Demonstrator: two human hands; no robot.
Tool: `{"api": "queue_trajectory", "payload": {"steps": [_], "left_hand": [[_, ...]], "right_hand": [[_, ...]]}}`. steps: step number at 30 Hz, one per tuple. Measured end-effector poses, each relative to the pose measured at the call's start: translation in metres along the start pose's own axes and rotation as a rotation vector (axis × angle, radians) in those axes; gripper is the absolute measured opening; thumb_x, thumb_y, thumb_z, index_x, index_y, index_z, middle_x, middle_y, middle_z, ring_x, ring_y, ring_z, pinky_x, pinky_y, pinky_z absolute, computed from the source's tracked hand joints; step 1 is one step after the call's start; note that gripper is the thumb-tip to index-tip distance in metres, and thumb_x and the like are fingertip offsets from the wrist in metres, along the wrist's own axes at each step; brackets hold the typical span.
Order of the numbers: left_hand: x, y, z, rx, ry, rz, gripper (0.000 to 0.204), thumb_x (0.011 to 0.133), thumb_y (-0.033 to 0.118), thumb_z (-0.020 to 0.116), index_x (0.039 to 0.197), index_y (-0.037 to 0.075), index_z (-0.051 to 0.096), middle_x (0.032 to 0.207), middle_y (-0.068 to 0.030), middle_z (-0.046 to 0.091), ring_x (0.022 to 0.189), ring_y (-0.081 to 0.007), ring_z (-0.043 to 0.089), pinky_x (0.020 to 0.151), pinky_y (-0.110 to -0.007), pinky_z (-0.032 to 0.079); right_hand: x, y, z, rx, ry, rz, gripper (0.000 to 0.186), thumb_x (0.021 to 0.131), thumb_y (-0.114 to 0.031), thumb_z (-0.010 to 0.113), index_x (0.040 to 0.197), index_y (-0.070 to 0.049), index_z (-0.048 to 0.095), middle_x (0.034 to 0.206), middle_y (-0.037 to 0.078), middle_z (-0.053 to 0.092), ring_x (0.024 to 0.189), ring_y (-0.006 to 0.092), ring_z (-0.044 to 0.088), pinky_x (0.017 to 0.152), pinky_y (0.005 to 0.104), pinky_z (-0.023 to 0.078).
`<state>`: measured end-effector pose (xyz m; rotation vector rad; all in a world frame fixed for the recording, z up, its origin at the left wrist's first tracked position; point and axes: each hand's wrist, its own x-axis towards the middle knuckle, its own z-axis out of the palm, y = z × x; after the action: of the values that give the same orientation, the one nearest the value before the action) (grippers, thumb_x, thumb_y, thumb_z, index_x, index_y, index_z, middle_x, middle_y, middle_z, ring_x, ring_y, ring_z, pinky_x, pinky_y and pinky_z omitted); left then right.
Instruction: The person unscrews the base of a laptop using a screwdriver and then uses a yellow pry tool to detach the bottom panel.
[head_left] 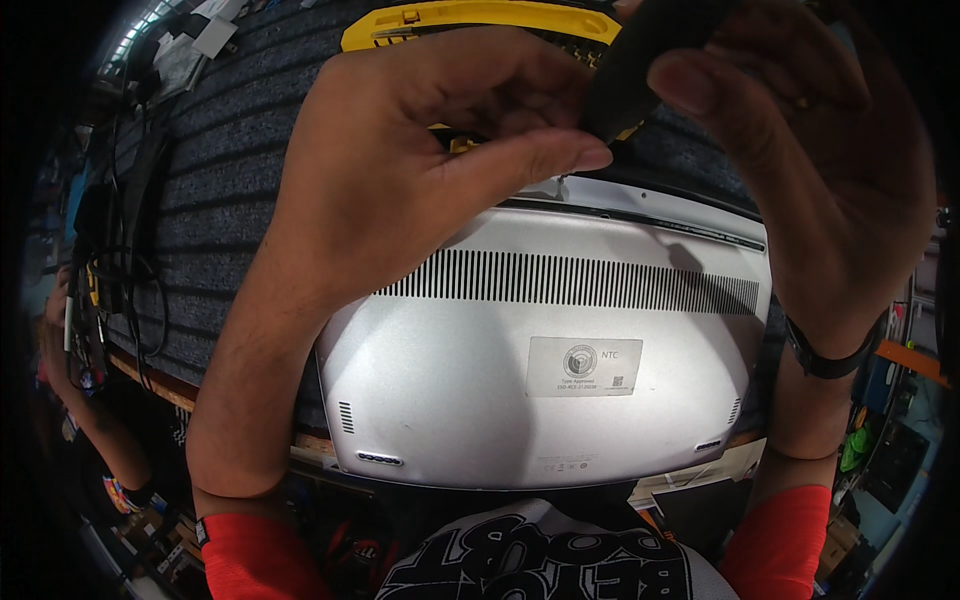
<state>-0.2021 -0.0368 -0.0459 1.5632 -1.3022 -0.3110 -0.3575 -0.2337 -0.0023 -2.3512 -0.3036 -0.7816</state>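
A silver laptop point(440, 370) lies bottom side up in front of me, with its long vent grille towards the far edge. Between my hands is a screwdriver with a thick dark handle point(640, 75). Its thin shaft meets the laptop's far edge by the hinge strip. My left hand point(430, 130) is closed, pinching the lower end of the screwdriver between thumb and fingers. Higher up, my right hand point(780, 120) is closed around the handle; some of its fingers are in shadow.
A yellow tool case point(480, 18) stands beyond my hands. Black cables point(130, 270) lie along the left of the dark ridged mat point(215, 190). At the far left, another person's arm point(85, 400) shows. Papers point(180, 60) and small items sit at the upper left.
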Motion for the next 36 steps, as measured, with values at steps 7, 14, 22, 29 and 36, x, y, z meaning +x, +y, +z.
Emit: {"api": "queue_trajectory", "payload": {"steps": [7,14,22,29,36], "left_hand": [[0.001,-0.002,-0.002,0.035,-0.008,0.041,0.036,0.086,0.001,0.083,0.119,-0.004,0.069,0.095,-0.0112,0.077,0.089,-0.0173,0.077,0.082,-0.029,0.064],[-0.001,-0.004,-0.002,0.016,-0.007,0.060,0.037,0.086,0.001,0.082,0.120,-0.005,0.068,0.095,-0.0132,0.078,0.089,-0.0196,0.078,0.082,-0.030,0.065],[-0.003,-0.016,-0.004,-0.026,0.000,0.066,0.037,0.086,0.002,0.082,0.120,-0.005,0.068,0.095,-0.0137,0.078,0.090,-0.0200,0.078,0.081,-0.030,0.065],[-0.003,-0.006,-0.004,0.005,-0.041,0.077,0.037,0.087,0.001,0.081,0.121,-0.005,0.068,0.100,-0.0148,0.078,0.093,-0.0215,0.078,0.083,-0.032,0.065],[-0.003,-0.014,-0.011,-0.059,-0.064,0.093,0.045,0.086,0.004,0.083,0.126,-0.006,0.067,0.108,-0.0177,0.077,0.098,-0.0249,0.077,0.090,-0.037,0.063]], "right_hand": [[0.003,0.000,-0.001,-0.005,-0.003,-0.002,0.064,0.097,-0.012,0.072,0.150,0.000,0.038,0.118,0.021,0.067,0.102,0.0288,0.072,0.086,0.0366,0.061],[0.002,0.000,-0.001,-0.005,-0.003,-0.004,0.063,0.097,-0.012,0.072,0.149,-0.001,0.039,0.117,0.021,0.067,0.100,0.0283,0.072,0.085,0.0357,0.061],[0.001,0.000,0.000,-0.005,0.002,-0.009,0.061,0.097,-0.013,0.073,0.147,-0.001,0.040,0.116,0.020,0.067,0.098,0.0276,0.072,0.083,0.0347,0.060],[-0.001,-0.001,0.002,-0.004,0.000,-0.013,0.060,0.096,-0.014,0.073,0.146,-0.001,0.041,0.114,0.019,0.067,0.096,0.0271,0.072,0.081,0.0338,0.060],[-0.002,-0.003,0.005,-0.009,0.002,-0.011,0.059,0.096,-0.015,0.074,0.144,-0.001,0.042,0.113,0.019,0.067,0.094,0.0265,0.072,0.080,0.0329,0.059]]}}
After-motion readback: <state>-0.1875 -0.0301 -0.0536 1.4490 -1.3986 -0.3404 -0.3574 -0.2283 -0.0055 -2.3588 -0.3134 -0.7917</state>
